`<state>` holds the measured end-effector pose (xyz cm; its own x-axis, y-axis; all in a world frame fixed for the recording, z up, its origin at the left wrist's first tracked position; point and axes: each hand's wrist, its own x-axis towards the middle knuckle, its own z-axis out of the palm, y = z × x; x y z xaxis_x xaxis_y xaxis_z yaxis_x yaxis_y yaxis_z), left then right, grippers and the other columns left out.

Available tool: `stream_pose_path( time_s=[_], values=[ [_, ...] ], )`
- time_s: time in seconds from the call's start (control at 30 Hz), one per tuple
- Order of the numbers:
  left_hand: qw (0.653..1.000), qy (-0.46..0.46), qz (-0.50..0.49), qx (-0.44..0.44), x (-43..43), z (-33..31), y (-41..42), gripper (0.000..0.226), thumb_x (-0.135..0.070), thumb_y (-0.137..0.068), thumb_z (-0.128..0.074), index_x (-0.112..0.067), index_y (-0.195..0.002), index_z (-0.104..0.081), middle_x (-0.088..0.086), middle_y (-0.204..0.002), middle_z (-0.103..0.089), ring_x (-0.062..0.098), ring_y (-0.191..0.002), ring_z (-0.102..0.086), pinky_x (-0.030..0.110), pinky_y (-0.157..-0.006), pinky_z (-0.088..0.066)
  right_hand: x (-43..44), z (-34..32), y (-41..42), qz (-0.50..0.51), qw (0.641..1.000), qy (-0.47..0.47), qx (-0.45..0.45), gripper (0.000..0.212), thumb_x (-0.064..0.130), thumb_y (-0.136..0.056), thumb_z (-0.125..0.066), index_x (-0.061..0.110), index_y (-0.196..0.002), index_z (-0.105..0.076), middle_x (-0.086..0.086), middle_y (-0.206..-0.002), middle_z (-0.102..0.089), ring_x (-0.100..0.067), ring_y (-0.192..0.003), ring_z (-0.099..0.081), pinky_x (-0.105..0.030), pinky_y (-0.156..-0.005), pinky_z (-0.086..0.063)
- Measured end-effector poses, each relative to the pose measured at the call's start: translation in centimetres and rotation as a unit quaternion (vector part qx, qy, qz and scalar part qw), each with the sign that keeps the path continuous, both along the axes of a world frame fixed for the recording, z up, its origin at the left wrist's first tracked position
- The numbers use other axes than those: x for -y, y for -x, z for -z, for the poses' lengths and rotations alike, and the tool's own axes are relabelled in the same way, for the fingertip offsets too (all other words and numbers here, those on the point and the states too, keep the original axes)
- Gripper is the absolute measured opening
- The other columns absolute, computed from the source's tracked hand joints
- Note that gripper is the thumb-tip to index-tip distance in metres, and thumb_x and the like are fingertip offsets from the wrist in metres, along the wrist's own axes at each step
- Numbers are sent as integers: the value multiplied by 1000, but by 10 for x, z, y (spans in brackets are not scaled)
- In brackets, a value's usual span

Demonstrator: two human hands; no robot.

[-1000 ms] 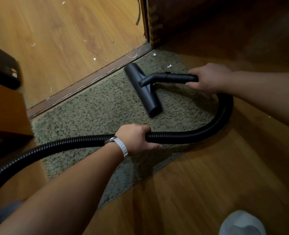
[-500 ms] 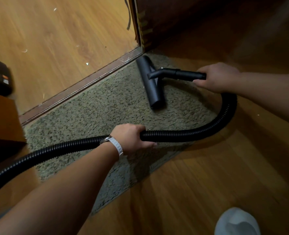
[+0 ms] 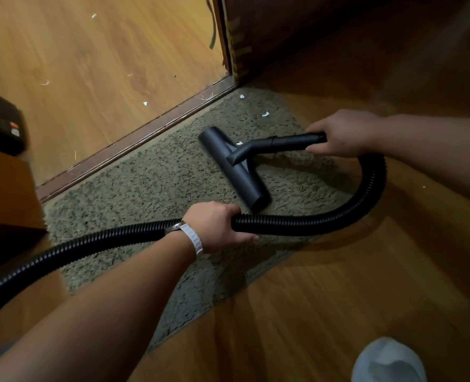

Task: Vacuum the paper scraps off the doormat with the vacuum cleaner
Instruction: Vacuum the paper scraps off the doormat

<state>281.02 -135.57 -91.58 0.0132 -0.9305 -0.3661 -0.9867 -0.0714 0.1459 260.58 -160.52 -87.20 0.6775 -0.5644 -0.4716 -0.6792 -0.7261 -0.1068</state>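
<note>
Since half a second ago we have drawn the floor head [image 3: 234, 168] back from the threshold [image 3: 134, 142]; it now lies flat on the doormat [image 3: 145, 183] between our hands. Our right hand [image 3: 341, 133] grips the rigid tube [image 3: 291, 140] just behind it, and our left hand [image 3: 214, 226] is wrapped round the ribbed hose [image 3: 297, 224], which loops from hand to hand. Two white paper scraps [image 3: 265, 114] lie on the mat just beyond our right hand.
</note>
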Motion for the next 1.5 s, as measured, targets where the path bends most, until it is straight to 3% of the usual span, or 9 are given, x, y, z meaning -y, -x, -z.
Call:
stream_pose_path(
  time_s=[0.17,0.37,0.63,0.8,1.0,1.1,1.2,1.5],
  values=[
    [1000,6,11,11,-2,-3,-1,56,-85,-74,-49,-30,-84,-51,-12,-66,-51,13,-65,-54,25,-57,-41,-1,-2,5,38,999,-22,20,31,52,-97,-51,32,-118,-61,1,-78,-62,-17,-68,-57,-31,-56,-42],
    [1000,7,-15,14,2,-5,-3,61,-88,-72,-47,-28,-84,-55,-11,-67,-57,13,-65,-58,25,-55,-41,8,-12,0,130,990,31,33,34,53,-96,-51,28,-118,-60,-4,-85,-61,-23,-74,-59,-40,-69,-54],
    [1000,-8,13,5,-5,-3,1,56,-84,-74,-51,-30,-88,-56,-11,-70,-56,14,-68,-59,25,-59,-46,-11,-11,-15,-30,999,0,-19,23,52,-96,-53,34,-108,-62,4,-77,-61,-14,-68,-57,-28,-54,-39],
    [1000,-10,11,4,-5,3,1,61,-86,-73,-49,-28,-89,-55,-9,-73,-60,16,-70,-61,28,-62,-51,-9,-10,-2,27,1000,-5,-4,24,53,-96,-52,33,-106,-63,2,-75,-61,-16,-66,-58,-34,-59,-46],
    [1000,17,-10,-6,2,4,2,58,-86,-72,-48,-29,-81,-50,-12,-63,-50,14,-64,-54,26,-58,-42,6,-23,18,111,994,14,2,38,53,-96,-52,31,-126,-59,-2,-85,-60,-20,-74,-57,-38,-68,-51],
    [999,22,-23,-16,6,4,-1,60,-87,-71,-47,-29,-82,-51,-10,-67,-55,14,-67,-57,26,-57,-40,17,-25,30,177,983,28,49,42,54,-96,-52,29,-129,-58,-3,-87,-59,-21,-75,-56,-35,-64,-49],
    [998,19,-49,-23,10,0,-2,63,-87,-71,-49,-26,-86,-56,-9,-71,-60,17,-70,-61,27,-60,-46,27,-28,36,219,974,49,37,45,54,-95,-52,24,-127,-60,-8,-84,-60,-25,-72,-59,-33,-59,-48],
    [1000,19,-16,-9,6,6,-2,61,-89,-70,-45,-29,-81,-50,-11,-65,-54,14,-65,-58,25,-56,-40,16,-17,28,201,980,-9,-1,41,51,-95,-55,20,-122,-63,-8,-80,-65,-24,-68,-65,-38,-68,-55]
  ],
)
